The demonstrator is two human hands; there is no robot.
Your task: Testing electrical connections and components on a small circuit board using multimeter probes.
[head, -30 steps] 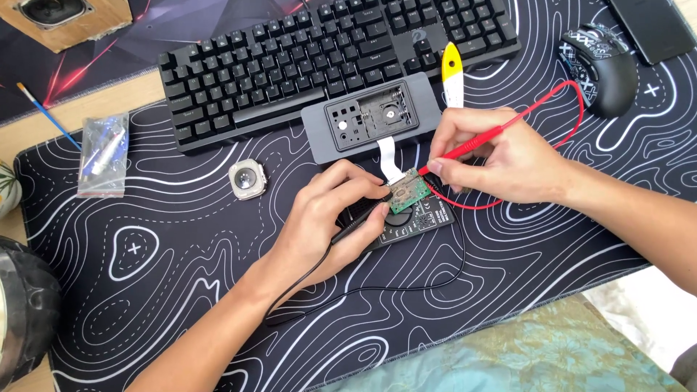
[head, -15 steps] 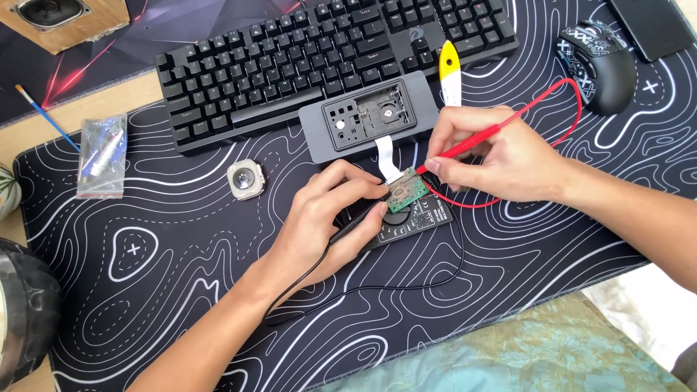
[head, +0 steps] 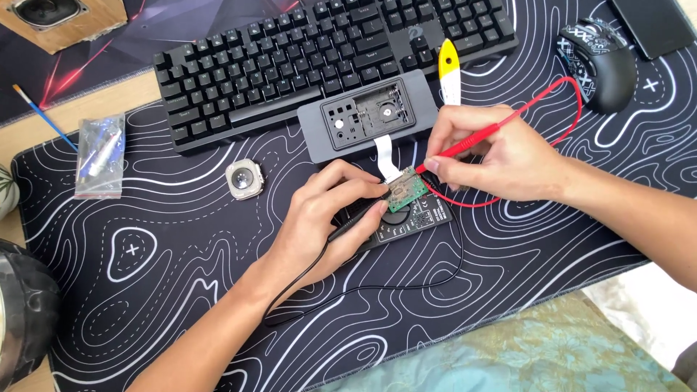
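My left hand [head: 327, 221] holds a black probe with a black lead, its tip against a small green circuit board [head: 405, 190]. The board lies on a black multimeter [head: 415, 220] and hangs by a white ribbon cable from a grey opened device case [head: 367, 123]. My right hand [head: 494, 156] grips a red probe [head: 465, 147], whose tip touches the board's right edge. The red lead [head: 573, 109] loops off to the right and back under my hand.
A black keyboard [head: 312, 58] lies behind the grey case. A black mouse [head: 602, 58] sits at the far right, a yellow-handled tool [head: 450, 69] beside the case. A small square watch body [head: 243, 178] and a plastic bag of parts [head: 100, 154] rest at left on the patterned desk mat [head: 145, 283].
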